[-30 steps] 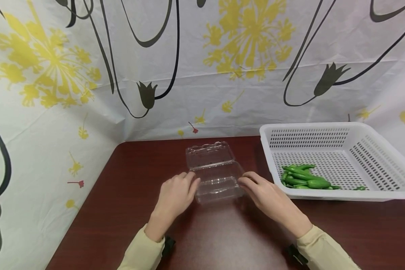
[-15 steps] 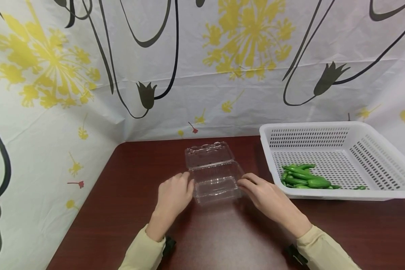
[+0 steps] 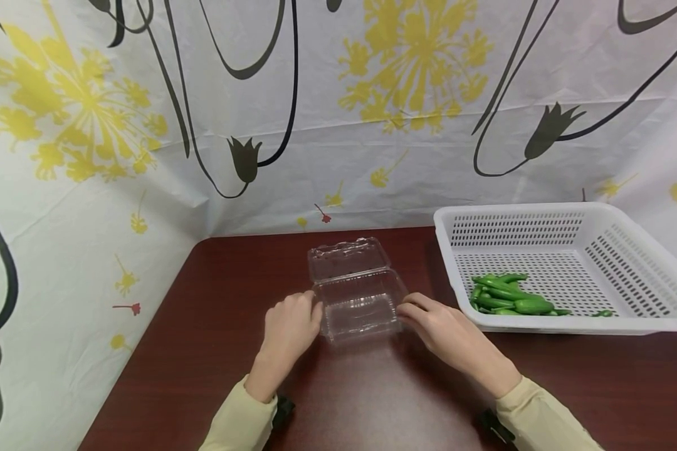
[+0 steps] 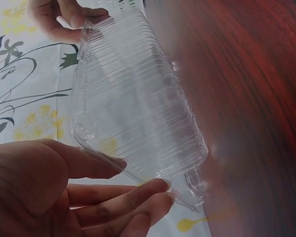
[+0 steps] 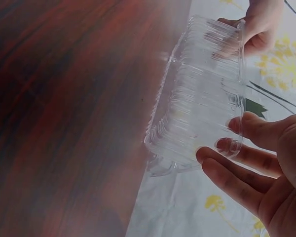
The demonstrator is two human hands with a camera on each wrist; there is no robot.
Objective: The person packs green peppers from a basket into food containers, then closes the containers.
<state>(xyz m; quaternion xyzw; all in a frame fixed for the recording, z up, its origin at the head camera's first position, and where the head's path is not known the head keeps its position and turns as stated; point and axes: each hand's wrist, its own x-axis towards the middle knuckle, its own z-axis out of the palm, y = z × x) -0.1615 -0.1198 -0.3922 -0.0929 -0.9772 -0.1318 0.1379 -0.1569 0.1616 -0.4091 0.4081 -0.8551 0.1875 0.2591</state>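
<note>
A clear plastic clamshell container (image 3: 361,307) stands open on the table, its lid (image 3: 350,260) folded back toward the wall. My left hand (image 3: 293,322) pinches the left rim; in the left wrist view the thumb (image 4: 101,165) lies inside the rim, with fingers (image 4: 153,192) beneath it. At the opposite rim my right hand (image 3: 446,326) pinches the edge, thumb and index finger meeting at it in the right wrist view. The ribbed base (image 5: 197,103) shows from the side there, right at the tabletop. Nothing lies inside the container.
To the right stands a white perforated basket (image 3: 615,322), with a pile of green chili peppers (image 3: 508,297) in its near left corner. A patterned white cloth (image 3: 316,125) hangs behind the dark red table (image 3: 231,269) and along its left side.
My left hand has shifted slightly left, and the container's left side has come with it. The right hand has hardly moved. The basket and peppers have not moved.
</note>
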